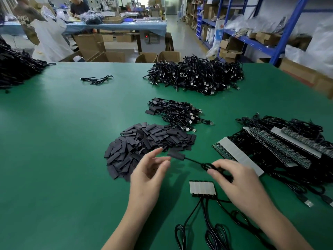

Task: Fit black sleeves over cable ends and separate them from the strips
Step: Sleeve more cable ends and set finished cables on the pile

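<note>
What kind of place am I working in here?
Most likely a small electronics assembly workshop: a green work table heaped with USB cables and loose black sleeves, with blue storage racks of cartons alongside.

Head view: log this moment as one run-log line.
right hand: grips cable | sleeved end: clear of strip | left hand: open, beside sleeved end | strip: on mat, cables attached
</note>
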Demonstrator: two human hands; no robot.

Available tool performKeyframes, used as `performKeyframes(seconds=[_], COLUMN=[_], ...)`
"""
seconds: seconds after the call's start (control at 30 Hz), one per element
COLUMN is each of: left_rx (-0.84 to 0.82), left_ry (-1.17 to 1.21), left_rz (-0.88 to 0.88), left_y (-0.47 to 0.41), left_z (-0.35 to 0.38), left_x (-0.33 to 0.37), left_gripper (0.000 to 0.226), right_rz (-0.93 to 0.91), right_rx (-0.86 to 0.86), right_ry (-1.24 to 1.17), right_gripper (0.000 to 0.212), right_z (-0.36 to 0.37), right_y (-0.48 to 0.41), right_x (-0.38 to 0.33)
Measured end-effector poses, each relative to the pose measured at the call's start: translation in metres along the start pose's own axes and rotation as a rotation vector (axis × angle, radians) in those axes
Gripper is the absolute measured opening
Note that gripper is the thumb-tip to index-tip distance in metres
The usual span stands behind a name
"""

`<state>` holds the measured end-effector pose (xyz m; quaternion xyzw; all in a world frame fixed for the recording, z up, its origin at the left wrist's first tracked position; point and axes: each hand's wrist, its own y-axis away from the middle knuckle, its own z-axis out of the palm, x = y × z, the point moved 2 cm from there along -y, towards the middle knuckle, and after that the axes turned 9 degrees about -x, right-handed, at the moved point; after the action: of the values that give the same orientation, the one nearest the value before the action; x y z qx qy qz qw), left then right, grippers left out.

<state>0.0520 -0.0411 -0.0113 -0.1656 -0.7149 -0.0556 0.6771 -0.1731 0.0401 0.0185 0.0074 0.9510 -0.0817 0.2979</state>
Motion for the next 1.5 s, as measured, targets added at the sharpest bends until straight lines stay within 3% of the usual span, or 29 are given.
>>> performKeyframes(seconds=[0.17, 0.27, 0.37, 0.47, 0.53, 0.63, 0.8, 0.9, 1.07, 1.27, 1.5], left_rx=[-0.318, -0.413, -0.455, -0.455, -0.453, -0.459, -0.449, -0.435, -0.477, -0.597, -0.731], left_ry=[-0.829, -0.971, -0.99, -0.969, -0.951, -0.851, -0.402, -0.221, 0.103, 0.143, 0.279], left_rz=[0.172, 0.166, 0.156, 0.17, 0.176, 0.184, 0.057, 0.059, -0.052, -0.046, -0.065], left_y=[0.007, 0.009, 0.01, 0.009, 0.008, 0.005, 0.005, 0.009, 0.013, 0.016, 0.019], left_z=[0.019, 0.024, 0.025, 0.025, 0.024, 0.022, 0.019, 0.021, 0.022, 0.024, 0.022], left_x=[0.0, -0.003, -0.005, -0.005, -0.006, -0.006, 0.0, 0.006, 0.013, 0.018, 0.017], left_gripper=[0.063, 0.079, 0.079, 0.067, 0.061, 0.053, 0.042, 0.042, 0.034, 0.024, 0.046], right_rz=[-0.022, -0.048, 0.022, 0.054, 0.011, 0.049, 0.186, 0.223, 0.199, 0.207, 0.177], right_rx=[0.034, 0.056, 0.001, -0.023, -0.042, -0.201, -0.399, -0.383, -0.257, -0.252, -0.261], right_ry=[0.165, 0.238, 0.331, 0.283, 0.192, 0.022, -0.429, -0.615, -0.765, -1.044, -1.183], right_gripper=[0.023, 0.02, 0.035, 0.041, 0.033, 0.023, 0.016, 0.002, 0.009, 0.013, 0.017], right_z=[-0.025, -0.033, -0.039, -0.033, -0.022, -0.004, -0.002, 0.012, 0.02, 0.023, 0.018], right_y=[-0.068, -0.141, -0.202, -0.212, -0.186, -0.126, -0.032, -0.009, -0.002, 0.008, 0.009], right_x=[-0.022, -0.038, -0.052, -0.057, -0.058, -0.044, -0.014, -0.012, -0.016, -0.019, -0.022])
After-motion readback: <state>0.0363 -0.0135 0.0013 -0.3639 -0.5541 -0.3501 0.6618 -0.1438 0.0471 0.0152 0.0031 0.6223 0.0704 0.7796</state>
